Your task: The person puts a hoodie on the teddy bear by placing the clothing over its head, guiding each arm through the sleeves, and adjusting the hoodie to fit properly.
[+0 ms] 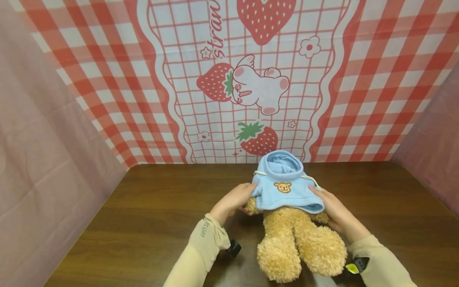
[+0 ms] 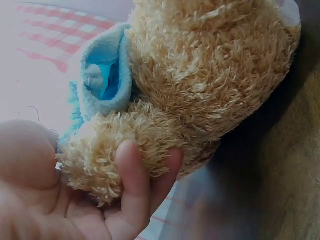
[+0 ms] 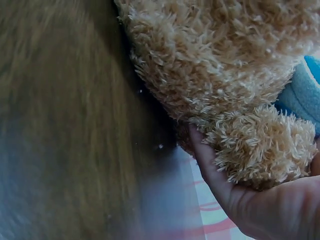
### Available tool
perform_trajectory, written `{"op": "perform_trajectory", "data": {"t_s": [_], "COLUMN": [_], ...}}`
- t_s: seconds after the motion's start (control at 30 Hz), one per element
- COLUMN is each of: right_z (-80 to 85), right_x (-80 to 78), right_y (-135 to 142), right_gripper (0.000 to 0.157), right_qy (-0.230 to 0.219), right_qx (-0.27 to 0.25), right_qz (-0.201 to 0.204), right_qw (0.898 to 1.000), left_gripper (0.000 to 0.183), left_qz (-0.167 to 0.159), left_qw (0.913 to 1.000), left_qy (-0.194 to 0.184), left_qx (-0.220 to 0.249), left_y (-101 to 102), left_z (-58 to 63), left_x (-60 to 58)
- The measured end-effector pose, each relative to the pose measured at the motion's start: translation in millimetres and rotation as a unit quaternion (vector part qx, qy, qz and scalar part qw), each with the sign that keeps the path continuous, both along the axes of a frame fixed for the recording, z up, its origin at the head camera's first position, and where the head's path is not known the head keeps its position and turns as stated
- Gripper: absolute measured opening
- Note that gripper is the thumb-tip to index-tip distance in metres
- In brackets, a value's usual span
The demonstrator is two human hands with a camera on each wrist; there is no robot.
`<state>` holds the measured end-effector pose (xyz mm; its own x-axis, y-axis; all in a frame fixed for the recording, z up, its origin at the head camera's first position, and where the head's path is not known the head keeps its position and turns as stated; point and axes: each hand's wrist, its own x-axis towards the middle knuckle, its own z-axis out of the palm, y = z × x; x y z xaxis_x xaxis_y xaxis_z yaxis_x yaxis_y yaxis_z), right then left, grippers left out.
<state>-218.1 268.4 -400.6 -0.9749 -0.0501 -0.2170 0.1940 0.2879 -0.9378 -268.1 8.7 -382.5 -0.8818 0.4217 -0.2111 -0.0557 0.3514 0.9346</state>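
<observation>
A light-brown plush teddy bear [image 1: 281, 227] is on the table with its legs toward me. A light-blue hoodie [image 1: 267, 195] with a bear-face patch covers its upper body; its head does not show. My left hand [image 1: 236, 199] grips the bear's arm on the left, the thumb at the hoodie's side. In the left wrist view, fingers curl round the fluffy arm [image 2: 145, 135], below an open blue sleeve or hem [image 2: 122, 95]. On the other side, my right hand [image 1: 337, 211] holds the other arm [image 3: 265, 150], with its thumb on the hoodie.
The dark wooden table [image 1: 161, 211] meets a red-and-white checked strawberry cloth [image 1: 118, 79] at the back. Pink cloth walls [image 1: 43, 151] stand at both sides. A pale cord [image 1: 311, 180] hangs at the hoodie's neck.
</observation>
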Motion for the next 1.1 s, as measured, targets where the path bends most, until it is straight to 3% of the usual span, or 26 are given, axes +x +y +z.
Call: {"op": "perform_trajectory", "data": {"t_s": [0.23, 0.4, 0.7, 0.9, 1.1], "right_z": [0.8, 1.3, 2.9, 3.4, 2.7], "right_x": [2.2, 5.3, 9.4, 12.2, 15.3], "right_y": [-9.5, -17.7, -25.3, -32.7, -40.0], "right_gripper": [0.072, 0.07, 0.07, 0.066, 0.067], "right_qy": [0.006, 0.007, 0.007, 0.004, 0.008], "right_qx": [-0.037, -0.027, -0.024, -0.054, -0.038], "right_qz": [0.016, 0.026, 0.026, 0.025, 0.036], "right_qw": [0.999, 0.999, 0.999, 0.998, 0.999], "left_gripper": [0.047, 0.044, 0.042, 0.036, 0.035], "left_qz": [-0.025, -0.038, -0.015, -0.007, -0.01], "left_qw": [0.9982, 0.9956, 0.9973, 0.995, 0.9913], "left_qy": [0.02, 0.04, 0.044, 0.063, 0.076], "left_qx": [-0.05, -0.077, -0.057, -0.077, -0.108], "left_y": [-11.7, -20.8, -27.6, -33.2, -40.3], "left_z": [7.3, 11.3, 9.1, 11.2, 11.7], "left_x": [0.2, 2.1, 9.1, 15.7, 19.9]}}
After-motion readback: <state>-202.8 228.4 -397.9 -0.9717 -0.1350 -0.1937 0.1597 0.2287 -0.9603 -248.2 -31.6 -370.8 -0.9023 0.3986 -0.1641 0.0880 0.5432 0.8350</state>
